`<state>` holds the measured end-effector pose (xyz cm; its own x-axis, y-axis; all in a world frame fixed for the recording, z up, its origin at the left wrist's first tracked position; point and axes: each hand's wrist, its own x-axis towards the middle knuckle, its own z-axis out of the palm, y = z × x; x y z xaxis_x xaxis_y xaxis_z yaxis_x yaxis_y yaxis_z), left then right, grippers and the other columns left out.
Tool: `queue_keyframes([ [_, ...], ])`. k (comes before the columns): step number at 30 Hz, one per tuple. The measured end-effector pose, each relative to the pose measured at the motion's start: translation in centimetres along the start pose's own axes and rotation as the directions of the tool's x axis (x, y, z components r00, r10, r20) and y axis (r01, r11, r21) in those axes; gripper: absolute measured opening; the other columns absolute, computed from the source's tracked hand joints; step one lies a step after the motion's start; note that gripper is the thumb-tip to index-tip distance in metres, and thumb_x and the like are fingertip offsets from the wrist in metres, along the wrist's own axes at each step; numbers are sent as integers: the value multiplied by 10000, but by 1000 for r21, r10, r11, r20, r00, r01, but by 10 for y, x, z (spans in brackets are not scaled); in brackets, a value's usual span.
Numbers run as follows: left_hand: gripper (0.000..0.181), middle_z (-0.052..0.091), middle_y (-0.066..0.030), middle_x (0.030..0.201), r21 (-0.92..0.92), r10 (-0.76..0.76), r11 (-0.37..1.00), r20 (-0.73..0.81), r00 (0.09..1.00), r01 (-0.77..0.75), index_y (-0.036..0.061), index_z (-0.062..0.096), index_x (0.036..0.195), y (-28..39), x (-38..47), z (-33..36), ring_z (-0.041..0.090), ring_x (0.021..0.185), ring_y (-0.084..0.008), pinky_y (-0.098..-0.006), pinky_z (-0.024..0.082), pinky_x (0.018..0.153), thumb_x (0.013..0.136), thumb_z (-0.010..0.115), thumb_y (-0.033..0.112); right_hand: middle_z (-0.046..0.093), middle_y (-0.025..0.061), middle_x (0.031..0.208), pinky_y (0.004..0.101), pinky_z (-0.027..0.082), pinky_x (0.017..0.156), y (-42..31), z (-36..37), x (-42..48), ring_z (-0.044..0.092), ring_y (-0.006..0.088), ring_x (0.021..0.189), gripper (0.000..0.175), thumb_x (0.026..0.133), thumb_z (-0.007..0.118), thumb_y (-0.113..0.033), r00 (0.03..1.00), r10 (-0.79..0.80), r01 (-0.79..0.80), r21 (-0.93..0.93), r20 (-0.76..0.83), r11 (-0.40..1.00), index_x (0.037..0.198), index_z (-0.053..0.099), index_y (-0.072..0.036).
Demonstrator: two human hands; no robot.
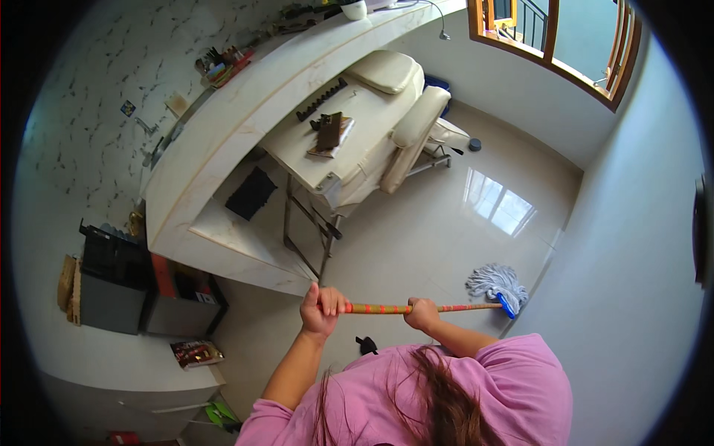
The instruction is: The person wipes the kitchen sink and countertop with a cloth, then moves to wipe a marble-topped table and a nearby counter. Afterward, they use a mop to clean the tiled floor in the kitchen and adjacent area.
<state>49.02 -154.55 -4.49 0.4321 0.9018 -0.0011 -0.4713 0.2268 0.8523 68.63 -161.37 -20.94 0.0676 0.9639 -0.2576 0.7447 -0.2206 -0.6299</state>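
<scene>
A string mop (498, 281) with grey strands and a blue clamp rests on the shiny tiled floor (401, 245), close to the right wall. Its striped orange and tan handle (379, 309) runs leftward across the front of my body. Near the handle's upper end, my left hand (322, 309) is wrapped around it with the thumb pointing up. My right hand (422, 314) grips the handle farther along, towards the mop head. Strands of the mop spread away from me over the tiles.
A cream padded folding bed (362, 128) on metal legs stands ahead, with a phone (329, 131) on it. A marble-patterned counter (223, 139) curves along the left. A small dark round object (474, 145) lies on the floor. The plain wall (619, 251) bounds the right side.
</scene>
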Motion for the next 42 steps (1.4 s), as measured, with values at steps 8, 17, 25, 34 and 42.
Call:
queue_keyframes([
  [8,536,431,-37,433,259,314,872,358,879,-416,79,342,387,90,-10,-49,427,421,-150,-291,400,530,854,476,304,558,146,649,434,433,611,-104,53,111,551,341,683,84,628,568,-153,893,-434,444,69,-121,893,669,539,-85],
  [17,431,430,-52,430,690,215,506,480,850,-518,50,361,437,82,-11,-103,443,411,-179,-292,427,467,809,529,187,554,98,756,396,424,701,-168,110,190,537,294,803,119,627,604,-177,821,-549,562,52,-159,825,665,545,-81],
  [25,462,390,-7,396,166,300,885,511,806,-435,102,356,443,188,25,-92,374,333,-111,-259,424,406,831,554,255,591,114,775,420,438,705,-227,83,126,547,304,799,170,653,610,-217,900,-402,434,254,-170,864,725,548,-76],
  [34,477,381,-23,398,24,82,993,590,803,-119,79,377,433,84,62,-113,389,347,-145,-318,428,478,877,457,235,560,115,683,405,417,630,-89,81,75,519,315,694,153,622,653,-140,868,-34,140,178,-496,974,660,518,-79],
  [42,579,330,-26,374,59,-8,998,555,832,-29,113,297,408,56,69,-98,343,332,-138,-290,389,447,922,285,380,597,156,746,438,445,668,-74,69,53,565,350,742,194,681,612,-276,932,246,-206,170,-266,964,719,585,-88],
])
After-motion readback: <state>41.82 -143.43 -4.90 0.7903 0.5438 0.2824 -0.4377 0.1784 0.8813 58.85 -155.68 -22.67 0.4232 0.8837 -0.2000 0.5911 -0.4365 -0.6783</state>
